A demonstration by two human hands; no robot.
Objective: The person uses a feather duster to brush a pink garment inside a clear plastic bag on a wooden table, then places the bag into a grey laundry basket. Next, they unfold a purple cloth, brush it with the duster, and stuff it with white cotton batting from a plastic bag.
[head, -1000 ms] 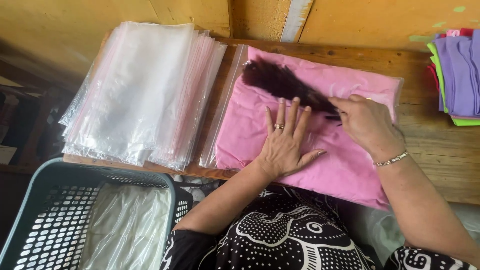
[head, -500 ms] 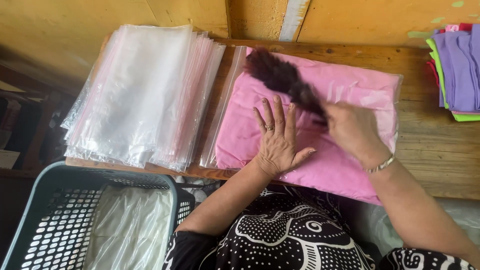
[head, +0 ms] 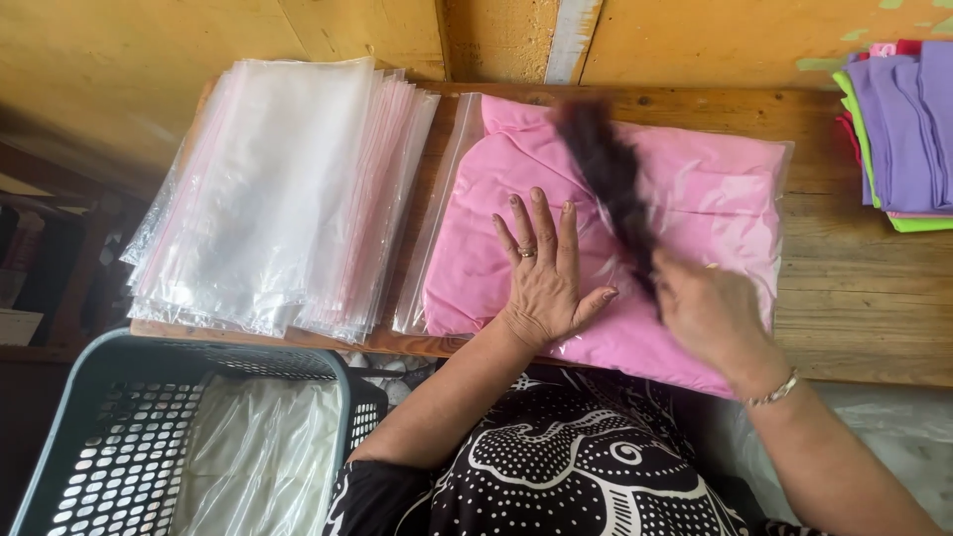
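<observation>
Right hand [head: 707, 316] grips a dark brush [head: 608, 181]; left hand [head: 544, 268] flat, pressing the bagged pink cloth [head: 695, 189], centre frame; bag apparently unsealed.

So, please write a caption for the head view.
Left hand presses a bagged pink cloth while right hand sweeps a dark brush across it.

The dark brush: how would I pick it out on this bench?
Start at the wooden bench, then the bagged pink cloth lying mid-bench. The dark brush lies across it, gripped by the right hand beside the flat left hand. It alone is dark and bristly, though blurred.
</observation>
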